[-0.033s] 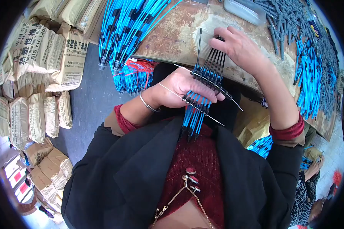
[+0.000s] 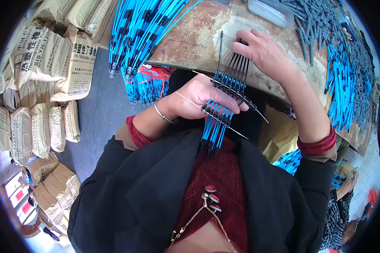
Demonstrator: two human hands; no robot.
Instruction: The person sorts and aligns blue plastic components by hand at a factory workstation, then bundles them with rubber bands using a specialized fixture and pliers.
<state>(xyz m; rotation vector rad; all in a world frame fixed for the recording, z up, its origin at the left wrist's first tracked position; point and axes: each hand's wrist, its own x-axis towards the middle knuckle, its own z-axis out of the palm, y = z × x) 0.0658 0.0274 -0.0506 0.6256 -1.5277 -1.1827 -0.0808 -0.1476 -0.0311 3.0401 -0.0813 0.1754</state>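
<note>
My left hand [image 2: 197, 96] is closed around a bundle of thin blue rods [image 2: 214, 130] with black fittings, held in front of my chest. Two thin metal wires [image 2: 240, 134] run crosswise through rows of black fittings, one row on either side of my fingers. Slim black rods [image 2: 237, 65] extend from the far side of the bundle toward the table. At their far ends, my right hand [image 2: 264, 50] has its fingers curled down over the tips. One longer black rod [image 2: 220, 52] stands apart on the left of the others.
The worn table [image 2: 185, 40] carries blue rods [image 2: 141, 27] at its left, a clear plastic tray [image 2: 270, 12], grey plastic pieces [image 2: 316, 17] and more blue rods [image 2: 342, 90] at its right. Tied blue bundles [image 2: 145, 88] lie below its edge. Paper sacks [image 2: 78, 63] stand at left.
</note>
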